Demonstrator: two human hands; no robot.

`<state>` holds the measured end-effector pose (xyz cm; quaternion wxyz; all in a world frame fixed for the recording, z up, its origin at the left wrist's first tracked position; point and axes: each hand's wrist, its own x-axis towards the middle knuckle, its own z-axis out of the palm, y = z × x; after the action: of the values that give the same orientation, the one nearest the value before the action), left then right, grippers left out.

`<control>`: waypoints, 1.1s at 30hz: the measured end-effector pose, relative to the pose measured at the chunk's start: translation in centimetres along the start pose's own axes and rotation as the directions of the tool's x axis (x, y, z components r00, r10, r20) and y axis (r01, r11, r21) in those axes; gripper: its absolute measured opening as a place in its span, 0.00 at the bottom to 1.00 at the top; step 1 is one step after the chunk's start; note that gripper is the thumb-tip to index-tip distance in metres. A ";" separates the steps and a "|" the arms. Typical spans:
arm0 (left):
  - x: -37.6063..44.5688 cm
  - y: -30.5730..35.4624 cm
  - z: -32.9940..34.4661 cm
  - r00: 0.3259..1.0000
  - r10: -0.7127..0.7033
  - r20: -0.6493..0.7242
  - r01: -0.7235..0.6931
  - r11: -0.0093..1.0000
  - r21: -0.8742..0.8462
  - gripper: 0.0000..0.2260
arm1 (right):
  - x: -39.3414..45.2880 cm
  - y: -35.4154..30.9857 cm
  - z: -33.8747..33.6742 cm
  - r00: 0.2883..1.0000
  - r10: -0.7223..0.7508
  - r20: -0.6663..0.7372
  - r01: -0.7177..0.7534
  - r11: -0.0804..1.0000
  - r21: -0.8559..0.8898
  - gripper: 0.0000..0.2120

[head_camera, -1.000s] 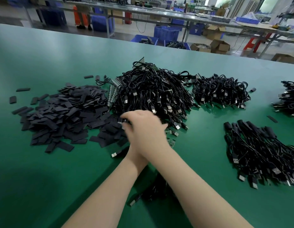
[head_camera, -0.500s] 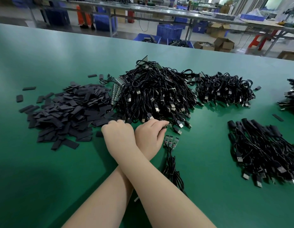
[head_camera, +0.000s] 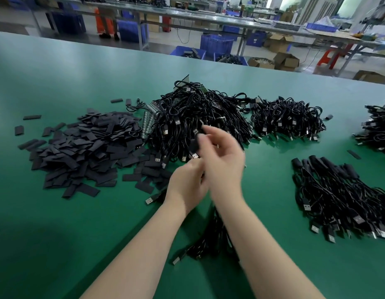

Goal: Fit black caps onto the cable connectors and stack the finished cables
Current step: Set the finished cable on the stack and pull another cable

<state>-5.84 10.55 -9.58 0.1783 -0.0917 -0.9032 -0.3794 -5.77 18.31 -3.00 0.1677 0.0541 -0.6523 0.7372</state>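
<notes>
A flat heap of black caps (head_camera: 83, 152) lies at the left of the green table (head_camera: 57, 234). Beside it rises a big tangle of black cables (head_camera: 198, 113) with metal connectors. My left hand (head_camera: 187, 182) is closed around a bunch of cables (head_camera: 208, 240) that trails toward me under my forearms. Just above it my right hand (head_camera: 223, 156), blurred, pinches a small black cap (head_camera: 194, 145) between thumb and fingers. The cable ends inside my left hand are hidden. A stack of capped cables (head_camera: 338, 195) lies at the right.
A smaller cable pile (head_camera: 288, 119) sits behind the capped stack, and another pile (head_camera: 377, 130) is cut off by the right edge. Stray caps (head_camera: 19, 130) dot the far left. Beyond the table's far edge stand blue crates (head_camera: 216, 43), cardboard boxes and workbenches.
My arms were crossed, the right hand reaching left into the cap heap. It has swung back to the right and up with a cap; the left hand has lifted slightly.
</notes>
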 end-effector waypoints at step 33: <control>0.6 1.2 -0.4 0.995 0.094 -0.028 -0.097 0.987 -0.131 0.09 | -0.2 3.9 -9.2 0.928 0.331 0.169 -0.349 0.932 0.091 0.09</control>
<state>-5.94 11.11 -8.35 0.1994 -0.1425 -0.8687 -0.4304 -5.58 26.90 -8.05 -0.0163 0.0056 -0.6171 0.7867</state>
